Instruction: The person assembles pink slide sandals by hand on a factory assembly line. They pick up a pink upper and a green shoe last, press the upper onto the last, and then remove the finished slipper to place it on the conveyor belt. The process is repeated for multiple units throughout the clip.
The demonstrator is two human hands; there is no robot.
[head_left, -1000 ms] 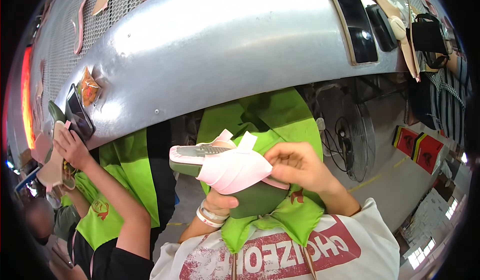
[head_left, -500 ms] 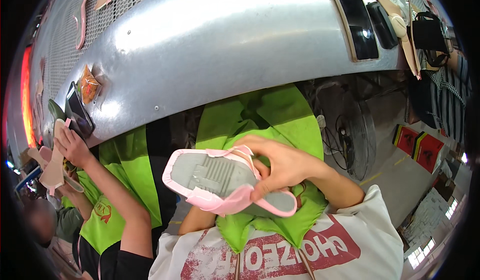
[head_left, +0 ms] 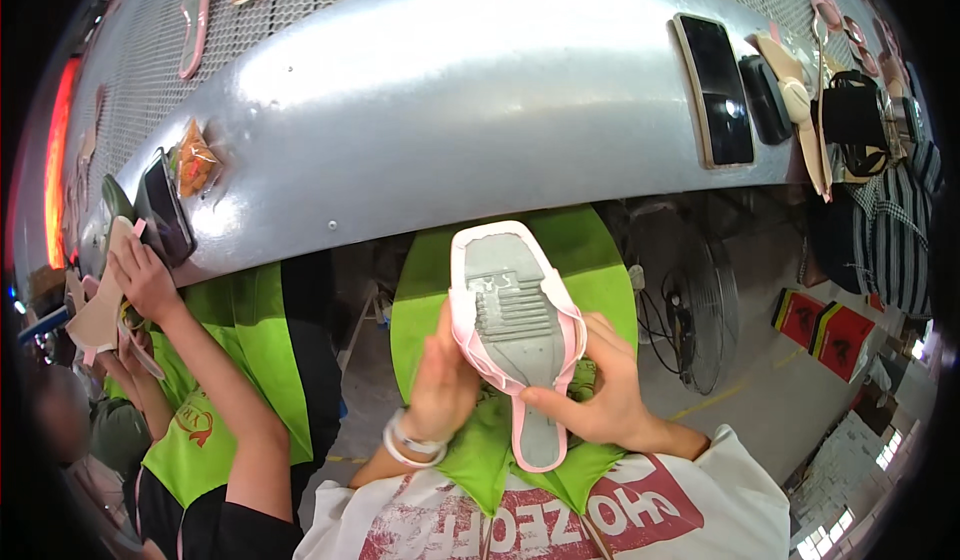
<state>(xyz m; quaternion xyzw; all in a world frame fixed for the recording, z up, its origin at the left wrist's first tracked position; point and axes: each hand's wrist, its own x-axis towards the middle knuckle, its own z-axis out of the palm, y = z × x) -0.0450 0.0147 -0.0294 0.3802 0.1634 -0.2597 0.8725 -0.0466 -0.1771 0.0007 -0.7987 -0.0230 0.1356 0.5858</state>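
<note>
Pink sandal (head_left: 517, 335), sole side up, grey moulded tread facing the camera, square toe pointing away toward the curved metal hood (head_left: 480, 100), narrow heel end toward the wearer; held in mid-air in front of the chest, above the green apron (head_left: 430, 290), resting on no surface. Pink strap edges visible along both sides of the sole. Left hand (head_left: 443, 380): cupped against the left side of the sandal, fingers closed round its edge and strap, white bracelets at the wrist. Right hand (head_left: 598, 400): gripping the right side near the waist of the sole, thumb pressed onto the tread side, fingers wrapped behind. Both hands closed on the same shoe, close together at its rear half. Hood: broad, shiny, arching across the upper part of the view, perforated mesh shelf above it carrying flat shoe parts. Black phone (head_left: 713, 90) leaning near the right end of the hood, a second dark phone (head_left: 766, 98) just beside it. Snack packet (head_left: 195, 160) and another phone (head_left: 165, 208) at the left end of the hood. Co-worker's hand (head_left: 140, 275) at far left, holding a beige insole piece near that end; green apron worn there too. Floor fan (head_left: 690, 310) standing at right below the hood, red boxes (head_left: 825, 325) further right.
</note>
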